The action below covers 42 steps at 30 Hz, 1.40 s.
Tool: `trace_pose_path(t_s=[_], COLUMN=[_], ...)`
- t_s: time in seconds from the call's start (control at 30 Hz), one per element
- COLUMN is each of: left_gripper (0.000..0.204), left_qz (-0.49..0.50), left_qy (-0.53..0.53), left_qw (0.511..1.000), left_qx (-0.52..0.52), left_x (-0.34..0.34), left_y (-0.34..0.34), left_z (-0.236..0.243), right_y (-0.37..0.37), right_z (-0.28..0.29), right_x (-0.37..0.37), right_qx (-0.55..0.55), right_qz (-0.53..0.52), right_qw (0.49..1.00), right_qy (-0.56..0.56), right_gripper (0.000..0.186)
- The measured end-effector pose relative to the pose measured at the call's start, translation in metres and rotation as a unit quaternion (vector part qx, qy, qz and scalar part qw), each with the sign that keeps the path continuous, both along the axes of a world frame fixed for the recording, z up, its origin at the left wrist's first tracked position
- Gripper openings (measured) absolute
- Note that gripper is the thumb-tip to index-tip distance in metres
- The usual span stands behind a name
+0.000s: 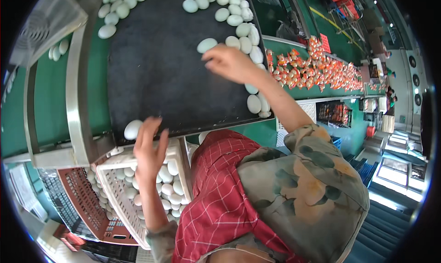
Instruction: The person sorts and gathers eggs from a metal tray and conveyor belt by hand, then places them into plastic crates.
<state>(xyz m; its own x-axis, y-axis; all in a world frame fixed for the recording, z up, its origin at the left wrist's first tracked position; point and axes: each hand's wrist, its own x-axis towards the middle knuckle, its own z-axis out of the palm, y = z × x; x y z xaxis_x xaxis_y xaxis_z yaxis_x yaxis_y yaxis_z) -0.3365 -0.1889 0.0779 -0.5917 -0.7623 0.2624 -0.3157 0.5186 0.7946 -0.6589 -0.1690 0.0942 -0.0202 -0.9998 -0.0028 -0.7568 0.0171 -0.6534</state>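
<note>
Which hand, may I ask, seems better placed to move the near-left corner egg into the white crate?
Probably the left hand: it is beside that egg, near the crate; the right hand is farther up, by another egg.

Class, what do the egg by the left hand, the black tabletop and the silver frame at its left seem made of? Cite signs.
Egg: apparently natural shell; pale, smooth, matte, evenly oval.
Black tabletop: rubber or coated board, unclear; dull, dark, with pale specks.
Silver frame: probably bare metal; satin, with bright streaked highlights.
</note>
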Motion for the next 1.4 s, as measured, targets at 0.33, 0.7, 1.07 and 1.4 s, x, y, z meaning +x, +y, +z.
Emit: trace_pose_path(t_s=[0.33,0.7,1.07,1.4], left_gripper=[0.065,0.079,0.059,0.056], left_qz=[-0.259,-0.309,-0.289,-0.224], left_qy=[-0.125,-0.325,-0.293,-0.056], left_qw=[0.936,0.886,0.903,0.933], left_qx=[-0.205,-0.114,-0.124,0.275], left_x=[-0.299,-0.369,-0.317,-0.218], left_y=[-0.087,-0.098,-0.072,-0.011], left_z=[-0.044,-0.068,-0.058,-0.012], right_y=[-0.013,-0.113,-0.140,-0.138], right_z=[-0.041,-0.079,-0.107,-0.102], right_x=[-0.164,-0.186,-0.131,-0.113], right_qx=[-0.022,-0.012,-0.021,-0.080], right_qz=[-0.196,-0.083,-0.096,-0.085], right_qw=[0.978,0.984,0.993,0.988], right_qy=[-0.060,0.155,0.069,0.105], right_gripper=[0.027,0.061,0.067,0.056])
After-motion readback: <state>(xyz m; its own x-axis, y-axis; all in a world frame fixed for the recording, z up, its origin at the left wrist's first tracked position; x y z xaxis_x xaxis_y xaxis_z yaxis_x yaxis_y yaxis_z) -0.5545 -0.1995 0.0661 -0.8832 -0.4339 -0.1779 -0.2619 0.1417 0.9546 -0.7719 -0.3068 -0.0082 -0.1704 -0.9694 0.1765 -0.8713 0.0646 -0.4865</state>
